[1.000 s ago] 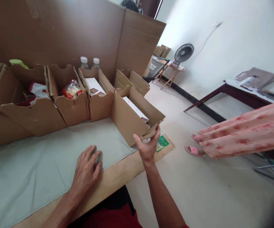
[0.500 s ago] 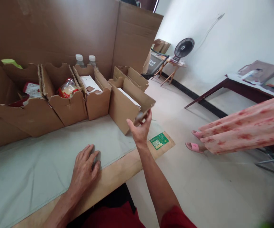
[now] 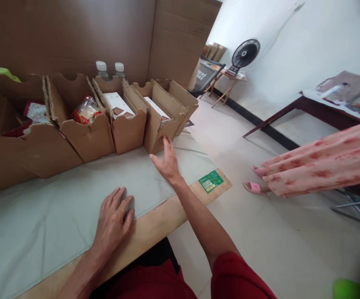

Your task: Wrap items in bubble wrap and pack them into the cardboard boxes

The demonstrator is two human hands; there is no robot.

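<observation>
My left hand (image 3: 114,216) lies palm down on the pale cloth (image 3: 58,207), fingers spread and nothing held. In front of a narrow cardboard bin (image 3: 153,139), my right hand (image 3: 166,162) is raised with its fingers apart; the fingertips are at the bin's front wall, and I cannot tell whether they touch it. A white board-like item (image 3: 156,109) stands inside this bin. To its left is a similar bin (image 3: 129,133) with a white, brown-patterned box (image 3: 117,104). Behind its right side stands another cardboard bin (image 3: 188,97).
Farther left, a bin (image 3: 89,143) holds a clear and red food packet (image 3: 87,111); a wider bin (image 3: 43,145) holds red packaging. Two white-capped bottles (image 3: 101,66) stand behind. A green label (image 3: 211,181) sits at the table corner. A person in a pink patterned garment (image 3: 323,160) stands right.
The narrow bin has moved back and left, now upright in line beside its neighbours. My right hand has let go of its front edge and dropped lower left. My left hand stays put.
</observation>
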